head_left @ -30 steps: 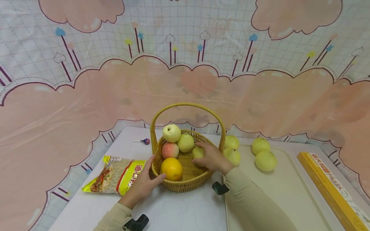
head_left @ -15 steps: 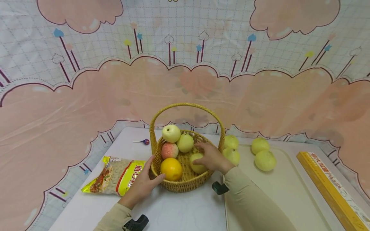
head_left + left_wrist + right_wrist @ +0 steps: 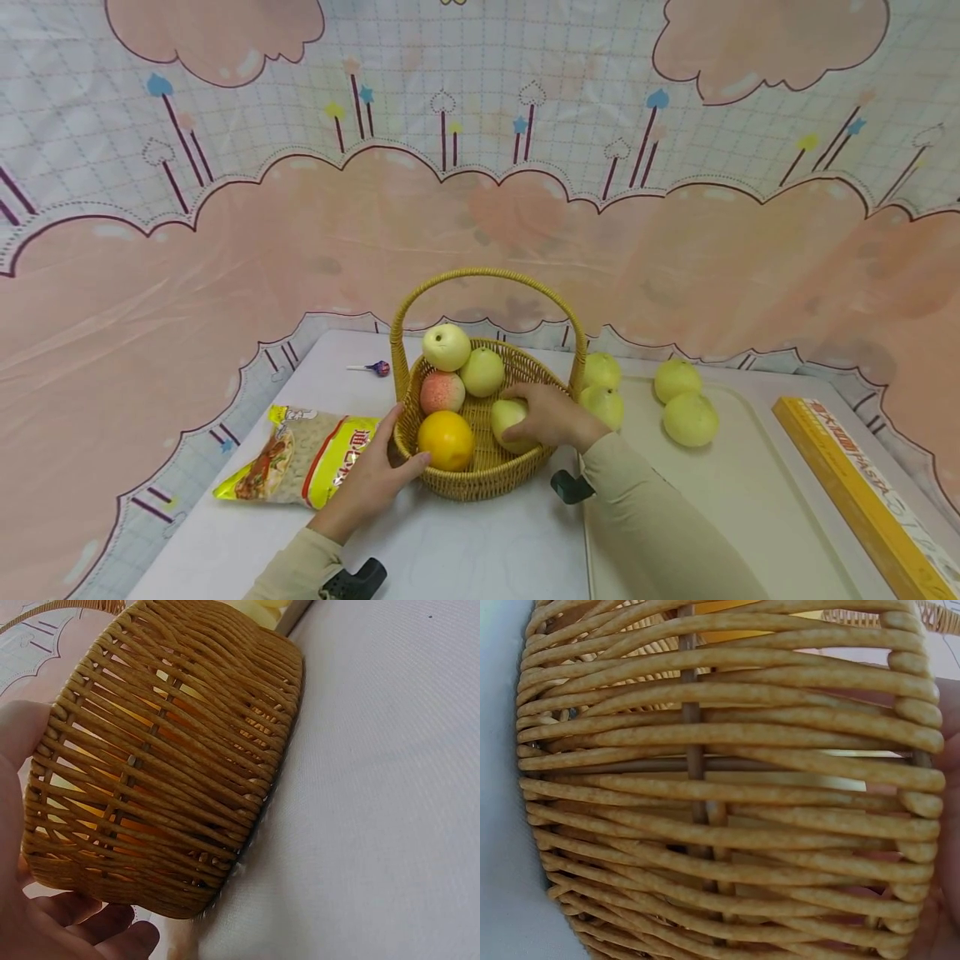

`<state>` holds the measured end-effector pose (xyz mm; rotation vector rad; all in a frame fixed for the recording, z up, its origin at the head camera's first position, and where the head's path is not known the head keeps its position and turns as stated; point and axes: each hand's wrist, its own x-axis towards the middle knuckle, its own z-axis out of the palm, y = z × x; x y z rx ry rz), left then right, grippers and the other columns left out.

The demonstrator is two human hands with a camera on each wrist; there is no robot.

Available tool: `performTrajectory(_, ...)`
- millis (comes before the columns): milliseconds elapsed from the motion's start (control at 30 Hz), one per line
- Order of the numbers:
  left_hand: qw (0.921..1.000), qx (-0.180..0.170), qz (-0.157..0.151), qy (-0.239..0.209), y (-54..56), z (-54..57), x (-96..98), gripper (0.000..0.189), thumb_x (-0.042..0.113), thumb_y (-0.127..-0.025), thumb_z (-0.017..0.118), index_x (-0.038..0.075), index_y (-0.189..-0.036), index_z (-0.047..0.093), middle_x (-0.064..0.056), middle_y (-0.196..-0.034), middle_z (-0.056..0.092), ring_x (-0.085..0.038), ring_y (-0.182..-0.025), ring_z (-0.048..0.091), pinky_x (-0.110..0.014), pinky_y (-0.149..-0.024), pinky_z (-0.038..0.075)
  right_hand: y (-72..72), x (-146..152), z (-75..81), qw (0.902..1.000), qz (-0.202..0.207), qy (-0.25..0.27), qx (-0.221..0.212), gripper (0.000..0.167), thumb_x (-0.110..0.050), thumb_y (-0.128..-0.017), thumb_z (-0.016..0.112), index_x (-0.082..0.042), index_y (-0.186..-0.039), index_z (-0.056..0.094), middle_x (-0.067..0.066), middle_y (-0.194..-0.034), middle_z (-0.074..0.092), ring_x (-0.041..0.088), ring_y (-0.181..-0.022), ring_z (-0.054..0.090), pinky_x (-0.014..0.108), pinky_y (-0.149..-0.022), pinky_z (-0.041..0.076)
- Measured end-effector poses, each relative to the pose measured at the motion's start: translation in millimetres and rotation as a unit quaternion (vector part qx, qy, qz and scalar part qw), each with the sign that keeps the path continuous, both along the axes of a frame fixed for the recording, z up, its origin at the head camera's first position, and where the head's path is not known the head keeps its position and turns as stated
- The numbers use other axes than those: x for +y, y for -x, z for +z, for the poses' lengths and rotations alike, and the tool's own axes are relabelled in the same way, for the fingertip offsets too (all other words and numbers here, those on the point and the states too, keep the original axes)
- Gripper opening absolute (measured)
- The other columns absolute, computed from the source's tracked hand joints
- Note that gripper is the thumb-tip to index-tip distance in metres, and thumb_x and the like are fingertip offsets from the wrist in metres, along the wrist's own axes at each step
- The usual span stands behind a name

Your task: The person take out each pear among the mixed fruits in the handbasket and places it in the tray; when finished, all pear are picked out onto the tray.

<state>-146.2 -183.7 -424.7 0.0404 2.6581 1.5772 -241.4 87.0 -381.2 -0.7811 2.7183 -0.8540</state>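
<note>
In the head view a wicker basket (image 3: 480, 482) with a tall arched handle stands on the table. My left hand (image 3: 375, 483) grips its left rim, thumb over the edge and fingers outside; the left wrist view shows these fingers (image 3: 127, 937) against the weave. Inside the basket's right side, my right hand (image 3: 551, 414) holds a pale yellow-green pear (image 3: 507, 415) between thumb and fingers. An orange (image 3: 446, 440), a pinkish peach (image 3: 442, 392) and two more pears (image 3: 482, 372) fill the left and back of the basket. Basketwork (image 3: 727, 780) covers most of the right wrist view.
A bag of dry pasta (image 3: 307, 458) lies left of the basket, a lollipop (image 3: 378, 367) behind it. To the right, a cream tray (image 3: 712, 517) bears several pears (image 3: 690, 419). A long yellow pasta box (image 3: 862, 492) lies at the far right. A patterned cloth hangs behind.
The pear under my right hand has come down and nearer within the basket. My right fingers loosened around it half a second ago and now close on it again. My left hand stays put.
</note>
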Motion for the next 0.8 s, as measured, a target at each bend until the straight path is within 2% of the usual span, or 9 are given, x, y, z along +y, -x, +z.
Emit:
performTrajectory(267, 1.0000, 0.002, 0.000, 0.002, -0.9, 0.9, 0.7, 0.096, 0.042, -0.093, 0.070, 0.010, -0.161, 0.010, -0.020, -0.164, 0.014, -0.039, -0.149, 0.017, -0.056, -0.118, 0.012, 0.1, 1.2, -0.7, 0.9997, 0.012, 0.017, 0.011, 0.063, -0.019, -0.078, 0.085, -0.001, -0.133, 0.061, 0.011, -0.130, 0.063, 0.027, -0.116, 0.056, 0.041, -0.098, 0.046)
performTrajectory(533, 1.0000, 0.000, -0.004, -0.006, 0.6, 0.2, -0.2, 0.096, 0.041, -0.093, 0.070, 0.010, -0.161, 0.009, -0.020, -0.165, 0.013, -0.039, -0.149, 0.015, -0.054, -0.119, 0.012, -0.3, 3.8, -0.6, 0.9991, 0.009, 0.031, 0.027, 0.067, -0.020, -0.078, 0.081, 0.000, -0.138, 0.057, 0.018, -0.136, 0.052, 0.028, -0.114, 0.053, 0.041, -0.094, 0.047)
performTrajectory(800, 1.0000, 0.002, -0.005, -0.007, 0.8, -0.2, 1.0, 0.095, 0.039, -0.094, 0.070, 0.010, -0.161, 0.009, -0.021, -0.164, 0.013, -0.040, -0.149, 0.015, -0.055, -0.119, 0.010, -0.8, 6.2, -2.3, 0.9976, -0.004, 0.065, 0.023, 0.064, -0.019, -0.079, 0.080, -0.001, -0.136, 0.058, 0.017, -0.138, 0.050, 0.030, -0.119, 0.052, 0.044, -0.099, 0.046)
